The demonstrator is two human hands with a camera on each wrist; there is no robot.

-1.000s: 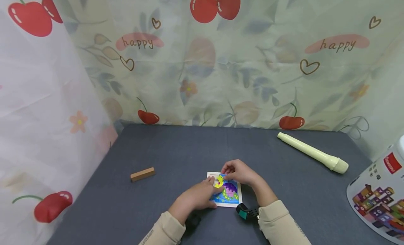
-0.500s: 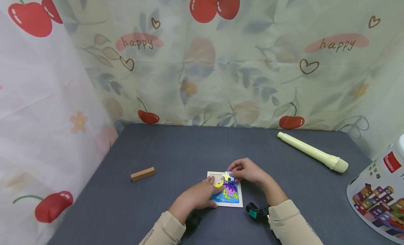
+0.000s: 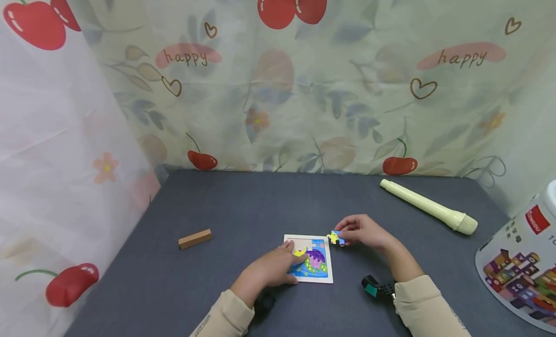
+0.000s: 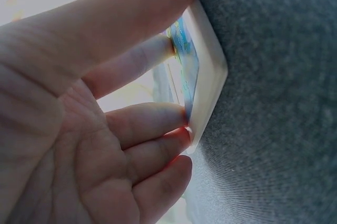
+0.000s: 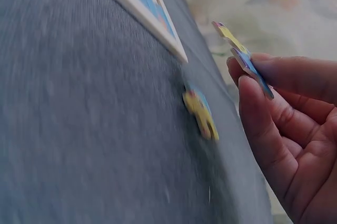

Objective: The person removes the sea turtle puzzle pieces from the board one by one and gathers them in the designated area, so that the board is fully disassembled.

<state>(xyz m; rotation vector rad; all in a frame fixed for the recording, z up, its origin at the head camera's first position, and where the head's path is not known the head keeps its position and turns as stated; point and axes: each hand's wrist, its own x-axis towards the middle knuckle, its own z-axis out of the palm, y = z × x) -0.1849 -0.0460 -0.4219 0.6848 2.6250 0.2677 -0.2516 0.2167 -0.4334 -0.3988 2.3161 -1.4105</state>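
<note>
The right hand (image 3: 360,231) pinches a piece (image 5: 245,60) right of the board (image 3: 319,280), near a loose piece (image 5: 201,113); the left hand (image 3: 278,264), fingers extended, rests on the board. Removal seems underway, the next move likely calling for release.

On my head feed, I see a dark grey desk (image 3: 243,209), a white-framed blue, purple and yellow puzzle (image 3: 319,268) at lower centre, a pale curtain (image 3: 312,110) with red cherries (image 3: 275,11) above; on my right wrist feed, a yellow-and-blue piece (image 5: 245,63) right of centre.
</note>
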